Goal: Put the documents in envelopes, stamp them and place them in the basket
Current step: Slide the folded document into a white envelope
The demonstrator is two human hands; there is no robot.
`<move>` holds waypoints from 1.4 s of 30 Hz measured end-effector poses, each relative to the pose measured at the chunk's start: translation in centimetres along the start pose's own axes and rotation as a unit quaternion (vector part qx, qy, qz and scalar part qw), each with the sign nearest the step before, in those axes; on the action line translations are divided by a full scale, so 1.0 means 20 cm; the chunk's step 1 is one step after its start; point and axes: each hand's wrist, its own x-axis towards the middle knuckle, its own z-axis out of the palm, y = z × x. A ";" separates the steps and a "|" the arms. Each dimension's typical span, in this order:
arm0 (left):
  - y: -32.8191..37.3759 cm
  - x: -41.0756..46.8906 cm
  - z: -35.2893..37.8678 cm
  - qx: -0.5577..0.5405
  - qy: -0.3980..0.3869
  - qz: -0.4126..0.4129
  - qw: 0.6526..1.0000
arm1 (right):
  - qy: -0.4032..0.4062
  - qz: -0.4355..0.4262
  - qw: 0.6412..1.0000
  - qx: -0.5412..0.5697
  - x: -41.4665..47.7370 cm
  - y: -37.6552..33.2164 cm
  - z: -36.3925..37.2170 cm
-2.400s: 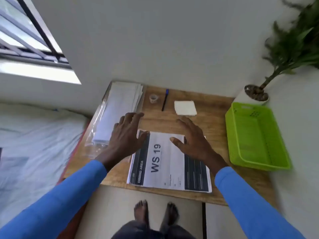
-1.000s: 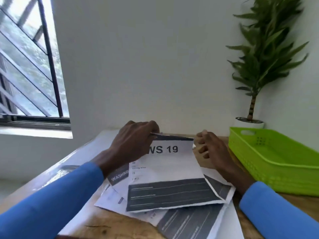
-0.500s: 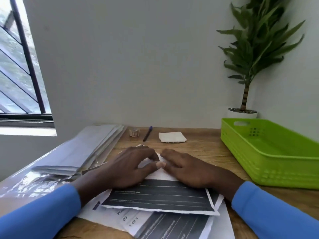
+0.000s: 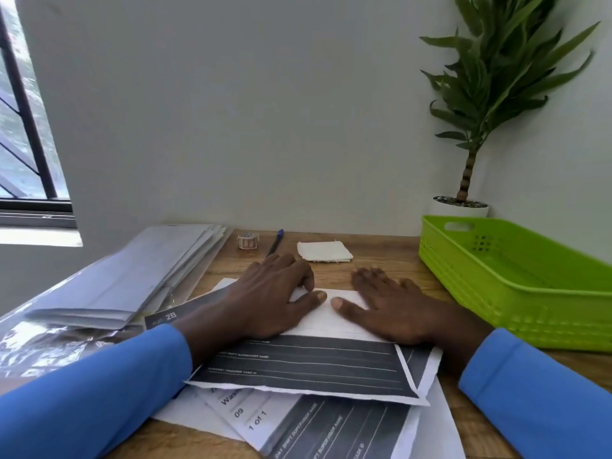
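Observation:
A folded document (image 4: 308,369), white on its folded-over part and black with white lines below, lies on top of other printed documents (image 4: 298,425) at the table's near edge. My left hand (image 4: 271,293) and my right hand (image 4: 387,303) both lie flat on its fold, fingers spread, thumbs nearly touching. A pile of grey envelopes (image 4: 139,273) sits at the left, partly in a clear plastic wrap. The green basket (image 4: 516,286) stands at the right and shows nothing inside. A small roll of stamps (image 4: 247,241) stands at the back.
A blue pen (image 4: 275,242) and a folded white cloth (image 4: 324,251) lie at the back of the wooden table (image 4: 390,260). A potted plant (image 4: 470,180) stands in the right corner behind the basket. A window is at the left.
The top sheet was lifted and folded over, then laid down. My hands have slid apart along the fold, pressing it flat. The camera has dropped lower towards the table.

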 end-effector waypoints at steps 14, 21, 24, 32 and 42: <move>-0.04 -0.01 -0.06 -0.009 -0.052 0.006 0.999 | 0.144 -0.091 0.961 0.218 0.01 0.05 -0.07; -0.03 -0.02 -0.13 -0.059 0.106 0.052 0.991 | 0.314 -0.169 0.887 0.293 0.00 0.02 -0.09; -0.04 -0.02 -0.17 0.011 0.192 0.081 0.978 | 0.385 -0.188 0.869 0.250 0.00 0.03 -0.10; 0.00 -0.06 -0.20 0.157 0.209 0.120 0.958 | 0.373 -0.215 0.884 0.181 0.01 0.03 -0.09; 0.05 -0.06 -0.11 0.069 0.014 0.074 0.995 | 0.247 -0.163 0.918 0.265 0.03 -0.04 -0.03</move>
